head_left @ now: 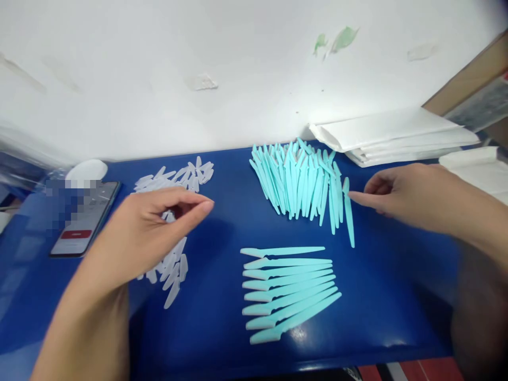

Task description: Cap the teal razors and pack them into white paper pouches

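My left hand (159, 227) is closed in a pinch above a heap of small translucent blade caps (172, 270); whatever its fingertips may hold is hidden. At the right, the thumb of my right hand (400, 198) touches the upper part of a turquoise eyebrow razor (349, 219). That hand's index finger is curled back, apart from the thumb. This razor lies just off the right side of a dense pile of turquoise eyebrow razors (297, 180). Nearer to me, several more razors (289, 288) lie in a row, heads to the left and handles to the right.
A phone (85, 222) and a white round object (87, 172) are at the left of the blue table (214, 328). White padded envelopes (397, 132) are stacked at the back right, near a cardboard box (468, 74). A white wall (159, 79) stands behind.
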The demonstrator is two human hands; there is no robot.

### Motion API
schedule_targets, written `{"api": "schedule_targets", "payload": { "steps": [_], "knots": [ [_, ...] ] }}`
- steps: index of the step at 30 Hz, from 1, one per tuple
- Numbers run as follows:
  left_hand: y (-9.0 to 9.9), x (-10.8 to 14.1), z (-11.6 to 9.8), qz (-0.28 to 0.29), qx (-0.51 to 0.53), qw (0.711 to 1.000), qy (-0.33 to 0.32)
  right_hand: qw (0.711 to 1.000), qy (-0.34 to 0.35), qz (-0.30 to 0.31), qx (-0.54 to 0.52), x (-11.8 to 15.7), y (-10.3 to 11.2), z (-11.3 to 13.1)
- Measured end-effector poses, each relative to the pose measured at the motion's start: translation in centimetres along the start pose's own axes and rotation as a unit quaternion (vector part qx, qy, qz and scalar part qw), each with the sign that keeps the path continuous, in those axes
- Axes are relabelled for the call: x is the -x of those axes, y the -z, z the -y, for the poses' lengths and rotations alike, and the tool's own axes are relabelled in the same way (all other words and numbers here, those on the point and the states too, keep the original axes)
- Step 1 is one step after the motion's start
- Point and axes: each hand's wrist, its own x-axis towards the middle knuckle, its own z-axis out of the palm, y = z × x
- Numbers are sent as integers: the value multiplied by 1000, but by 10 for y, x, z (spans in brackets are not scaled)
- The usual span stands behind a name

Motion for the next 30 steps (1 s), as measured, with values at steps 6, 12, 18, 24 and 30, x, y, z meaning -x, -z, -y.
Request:
{"api": "schedule_targets", "payload": {
  "steps": [6, 12, 18, 24, 30],
  "knots": [
    [36, 5, 10, 125, -55, 991, 18, 988, -9, 146, -43, -9, -3, 3],
    [48, 24, 16, 187, -94, 977, 42, 991, -59, 123, -11, -25, -18, -8],
    [38, 62, 22, 184, -203, 960, 60, 992, -60, 99, 52, -29, -17, -14],
    [11, 61, 12, 149, -298, 938, 97, 993, -51, 93, 56, -29, -20, -18],
    [-6, 43, -4, 172, -282, 940, 90, 995, -53, 62, 48, -34, -26, -25]
  ]
}}
